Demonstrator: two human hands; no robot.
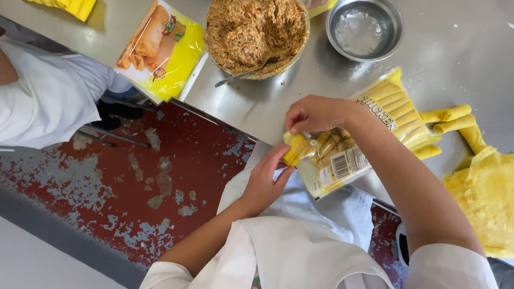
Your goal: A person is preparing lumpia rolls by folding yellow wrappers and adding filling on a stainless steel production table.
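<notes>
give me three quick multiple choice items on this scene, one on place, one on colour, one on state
1. Where does the spoon rest?
A. in the bowl of filling
B. in the small steel bowl
C. on the floor

2. What colour are the loose rolls on the steel table?
A. green
B. yellow
C. white

3. What are both hands doing?
A. resting flat
B. holding the clear packet of rolls
C. stirring

Key: 1 A, its handle sticks out over that bowl's rim. 2 B, they match the yellow wrappers. 3 B, left hand and right hand grip the packet's open end.
</notes>
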